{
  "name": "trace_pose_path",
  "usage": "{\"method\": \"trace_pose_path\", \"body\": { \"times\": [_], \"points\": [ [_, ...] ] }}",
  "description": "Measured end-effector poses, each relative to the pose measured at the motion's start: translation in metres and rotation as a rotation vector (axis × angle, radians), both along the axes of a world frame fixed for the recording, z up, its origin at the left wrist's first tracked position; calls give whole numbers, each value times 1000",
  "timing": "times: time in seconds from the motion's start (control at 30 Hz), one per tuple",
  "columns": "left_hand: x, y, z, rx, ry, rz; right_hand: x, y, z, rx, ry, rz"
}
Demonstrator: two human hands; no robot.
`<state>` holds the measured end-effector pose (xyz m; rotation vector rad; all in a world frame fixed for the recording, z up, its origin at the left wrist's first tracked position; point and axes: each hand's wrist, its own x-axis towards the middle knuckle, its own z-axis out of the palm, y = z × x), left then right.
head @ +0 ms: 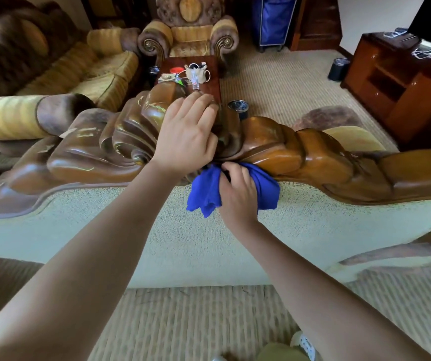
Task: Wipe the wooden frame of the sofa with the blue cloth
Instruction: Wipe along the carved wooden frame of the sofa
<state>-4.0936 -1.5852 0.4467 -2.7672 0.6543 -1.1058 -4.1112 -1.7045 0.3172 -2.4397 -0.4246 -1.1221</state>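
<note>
Blue cloth [235, 190] is bunched in the right hand [237, 196], whose fingers close round it and press it to the lower edge of the carved wooden frame [313, 152], just where the wood meets the pale upholstered back [131, 230]; held so, I judge, to work the cloth into the groove; the left hand [187, 136] lies open and flat on the crest of the frame just above, holding nothing, likely bracing the body for the rub; beyond the frame a low table [214, 82] carries cables and small clutter, too small to tell apart; two dark bins [339, 69] stand past the frame, contents hidden.
</note>
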Motion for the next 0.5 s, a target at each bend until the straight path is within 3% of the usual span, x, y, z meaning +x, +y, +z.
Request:
{"method": "trace_pose_path", "body": {
  "times": [0.13,0.5],
  "points": [
    [0,-2,-1,7,-23,10,8,-29,22,252,-79,-144],
    [11,-20,-10,-39,-144,113,6,-18,23,240,-148,-29]
  ]
}}
